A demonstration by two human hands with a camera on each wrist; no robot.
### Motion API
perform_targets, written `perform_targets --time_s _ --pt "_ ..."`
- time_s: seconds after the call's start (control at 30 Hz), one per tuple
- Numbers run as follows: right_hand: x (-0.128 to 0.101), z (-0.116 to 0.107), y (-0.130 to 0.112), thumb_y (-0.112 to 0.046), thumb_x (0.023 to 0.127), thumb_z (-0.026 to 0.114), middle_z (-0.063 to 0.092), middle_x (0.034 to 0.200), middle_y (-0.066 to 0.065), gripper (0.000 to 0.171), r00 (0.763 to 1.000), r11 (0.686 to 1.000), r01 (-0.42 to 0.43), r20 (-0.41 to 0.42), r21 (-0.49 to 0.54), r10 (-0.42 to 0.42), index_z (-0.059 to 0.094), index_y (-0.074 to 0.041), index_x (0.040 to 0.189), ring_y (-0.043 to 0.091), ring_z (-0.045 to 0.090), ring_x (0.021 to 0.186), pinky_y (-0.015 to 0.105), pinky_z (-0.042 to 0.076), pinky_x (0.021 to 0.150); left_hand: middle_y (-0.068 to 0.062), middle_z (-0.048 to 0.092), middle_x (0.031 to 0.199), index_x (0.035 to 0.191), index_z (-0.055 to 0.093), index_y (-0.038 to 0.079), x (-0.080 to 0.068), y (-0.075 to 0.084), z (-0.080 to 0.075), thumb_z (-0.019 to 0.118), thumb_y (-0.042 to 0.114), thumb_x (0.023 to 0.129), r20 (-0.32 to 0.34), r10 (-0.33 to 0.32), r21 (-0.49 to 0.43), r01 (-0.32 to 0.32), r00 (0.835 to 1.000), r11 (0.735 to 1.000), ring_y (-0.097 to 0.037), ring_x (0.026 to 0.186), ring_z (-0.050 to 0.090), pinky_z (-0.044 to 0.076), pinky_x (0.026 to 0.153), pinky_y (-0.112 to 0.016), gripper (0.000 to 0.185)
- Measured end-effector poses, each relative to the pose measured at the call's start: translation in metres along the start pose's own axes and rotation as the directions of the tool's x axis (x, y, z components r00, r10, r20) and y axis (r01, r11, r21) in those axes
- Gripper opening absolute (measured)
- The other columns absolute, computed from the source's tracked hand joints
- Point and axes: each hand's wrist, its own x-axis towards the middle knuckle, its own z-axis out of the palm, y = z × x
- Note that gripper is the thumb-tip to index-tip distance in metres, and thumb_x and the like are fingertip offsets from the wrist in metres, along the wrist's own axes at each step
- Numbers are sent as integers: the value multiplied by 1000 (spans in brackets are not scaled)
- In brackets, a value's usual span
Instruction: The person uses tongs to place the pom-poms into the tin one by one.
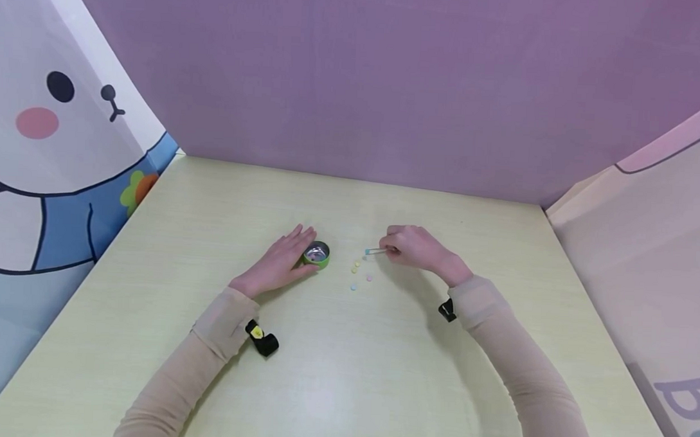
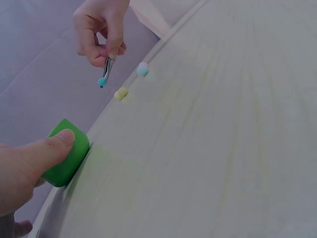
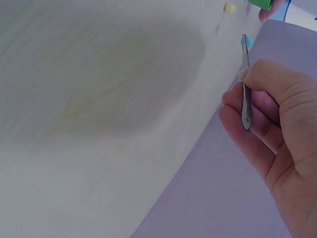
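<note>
1. Right hand [image 1: 415, 248] pinches metal tweezers [image 3: 244, 84] near their back end between thumb and fingers; the tips clamp a small teal bead [image 2: 102, 82], lifted off the surface [image 1: 344, 372].
2. Left hand [image 1: 279, 264] lies with relaxed fingers against the green cup [image 1: 316, 254], thumb pressing its side wall (steadying it, not wrapped round it).
3. Loose beads [image 1: 356, 268] lie on the surface between the cup and the tweezers: yellow, pink, pale blue, close together.
4. Handling judgement: the bead looks very light and round, likely soft like a pompom, though the view is too small to be sure. It would slip or roll easily, so it should be nipped across its middle with gentle, steady squeeze.
5. Cup looks light and tippy; best braced low on its side.
</note>
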Motion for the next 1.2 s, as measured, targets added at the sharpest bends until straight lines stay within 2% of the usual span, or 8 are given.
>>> perform_targets --time_s 0.37,0.73,1.2 --pt "13 -5 -4 5 82 65 42 65 -3 23 998 999 48 -31 -1 -48 58 -13 69 5 31 59 16 24 52 -18 21 165 156 24 1 -1 -2 0 62 41 96 1 -6 5 6 1000 1000 -37 155 12 17 125 -60 81" --pt "27 -10 -12 4 81 64 49 66 -1 17 997 997 72 -23 3 -72 65 -11 74 6 35 59 16 28 52 -17 22 164 155 25 1 2 -4 4 62 43 96 -16 11 15 -11 1000 1000 -38 155 14 18 124 -59 82" --pt "44 -12 -23 3 82 64 51 68 -1 15 997 997 77 0 14 -78 68 -11 78 7 37 59 17 31 52 -17 23 164 155 26 0 1 -1 3 62 42 96 -16 10 16 -9 1000 1000 -38 154 14 19 124 -60 81"
